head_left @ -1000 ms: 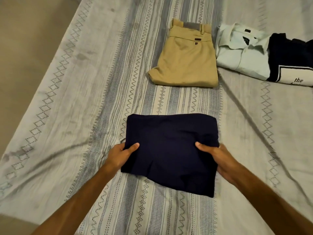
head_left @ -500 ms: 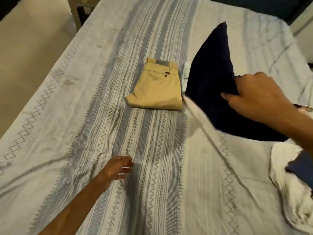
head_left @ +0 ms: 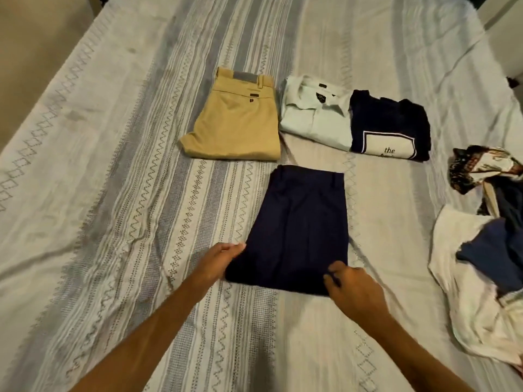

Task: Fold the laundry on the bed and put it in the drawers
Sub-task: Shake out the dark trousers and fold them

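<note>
Both hands at navy trousers (head_left: pixel 297 230): left hand (head_left: pixel 219 260) flat, right hand (head_left: pixel 349 290) pinching corner.

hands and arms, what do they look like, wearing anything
Both forearms are bare up to the frame's bottom edge: no sleeves show. The left hand and right hand wear no gloves, and no watch, bracelet or ring is visible. The left hand's fingertips are motion-blurred.

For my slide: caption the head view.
Both hands settle folded navy trousers beside folded clothes on the bed.
</note>
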`<move>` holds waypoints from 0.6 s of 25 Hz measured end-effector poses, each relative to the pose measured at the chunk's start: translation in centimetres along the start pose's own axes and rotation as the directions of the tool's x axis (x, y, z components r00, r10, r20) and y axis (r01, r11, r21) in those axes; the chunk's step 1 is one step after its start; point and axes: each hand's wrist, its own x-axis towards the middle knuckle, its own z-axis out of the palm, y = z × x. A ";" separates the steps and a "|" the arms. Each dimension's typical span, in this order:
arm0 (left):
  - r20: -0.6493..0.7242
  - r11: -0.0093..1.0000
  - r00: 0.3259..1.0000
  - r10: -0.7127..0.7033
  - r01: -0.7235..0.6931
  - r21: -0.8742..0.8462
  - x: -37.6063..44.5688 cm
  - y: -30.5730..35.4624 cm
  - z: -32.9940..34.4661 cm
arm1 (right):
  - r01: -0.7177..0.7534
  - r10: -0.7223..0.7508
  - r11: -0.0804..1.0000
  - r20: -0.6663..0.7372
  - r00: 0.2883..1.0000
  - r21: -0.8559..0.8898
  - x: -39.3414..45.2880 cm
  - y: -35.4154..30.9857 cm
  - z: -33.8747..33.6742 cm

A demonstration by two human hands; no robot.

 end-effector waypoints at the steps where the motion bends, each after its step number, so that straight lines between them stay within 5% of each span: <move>1: -0.014 0.999 1.000 0.023 -0.022 0.050 0.3 0.2 0.7 | -0.127 0.123 0.974 0.035 0.992 0.186 1.6 1.9 0.0; 3: -0.033 0.978 0.998 0.044 -0.036 0.204 1.1 0.4 1.8 | -0.361 0.304 0.735 0.197 0.932 0.574 4.3 4.6 0.7; 6: -0.078 0.852 0.989 0.123 -0.065 0.519 2.7 1.1 3.9 | -0.451 0.223 0.414 0.392 0.893 0.791 7.3 5.9 2.7; 11: -0.020 0.861 0.999 0.031 -0.017 0.509 4.6 2.2 5.2 | -0.456 0.171 0.314 0.423 0.890 0.833 8.5 5.3 4.9; 15: 0.219 0.939 0.964 -0.151 0.070 0.337 0.9 2.9 4.0 | -0.474 0.031 0.382 0.502 0.864 0.794 4.9 3.8 3.0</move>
